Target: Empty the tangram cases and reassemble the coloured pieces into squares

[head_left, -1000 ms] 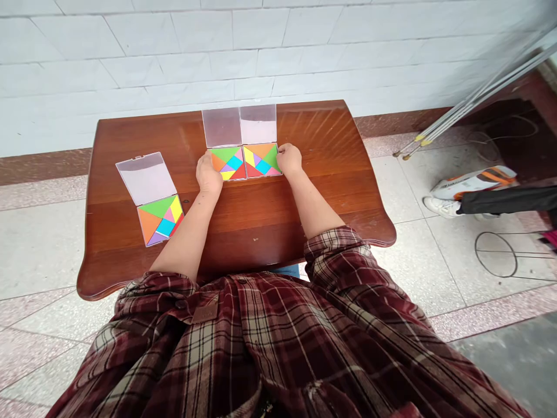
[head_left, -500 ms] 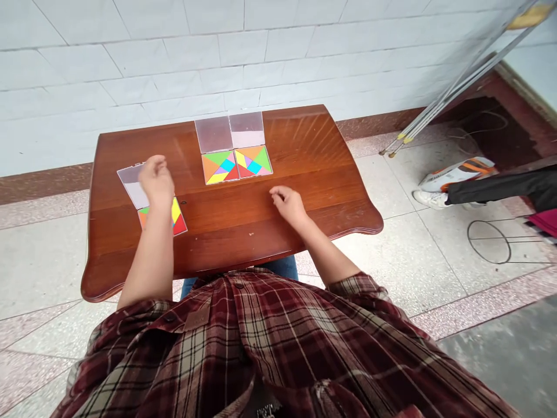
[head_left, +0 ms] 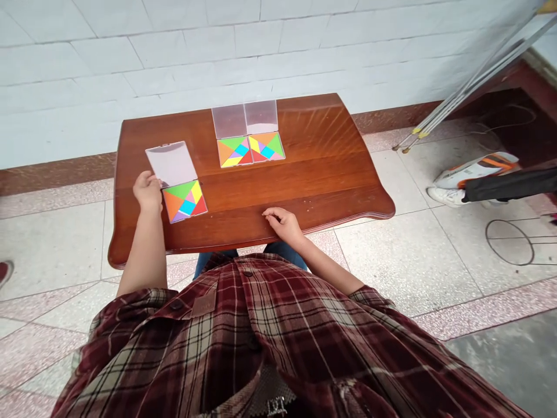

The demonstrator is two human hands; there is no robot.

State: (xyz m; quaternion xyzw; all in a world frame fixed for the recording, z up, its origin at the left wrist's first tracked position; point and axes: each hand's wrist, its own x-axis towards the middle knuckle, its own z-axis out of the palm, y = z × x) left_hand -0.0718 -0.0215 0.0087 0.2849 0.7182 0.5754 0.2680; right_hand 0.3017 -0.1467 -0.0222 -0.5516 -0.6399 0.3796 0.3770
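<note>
My left hand (head_left: 148, 190) is at the left edge of an open tangram case (head_left: 171, 165), beside its hinge, and seems to touch it. Its fingers are bent and apart, with no grip on the case visible. The near half of this case holds a square of coloured tangram pieces (head_left: 188, 203); its clear lid lies folded back toward the wall. My right hand (head_left: 285, 225) rests over the table's front part, loosely curled with thumb and fingers a little apart, holding nothing visible. Two more open tangram cases, a left one (head_left: 230, 123) and a right one (head_left: 261, 118), lie side by side farther back, filled with coloured pieces.
The brown wooden table (head_left: 243, 191) stands by a white tiled wall (head_left: 217, 52). To the right are crutches (head_left: 456, 96), a white and orange bag (head_left: 478, 168), a person's leg (head_left: 509, 186) and a wire ring frame (head_left: 509, 241) on the floor. A shoe (head_left: 5, 271) shows far left.
My left hand has come down from above the lid to the case's left edge. That case has turned and shifted slightly rightward. My right hand has moved nearer the table's front edge. The view has shifted.
</note>
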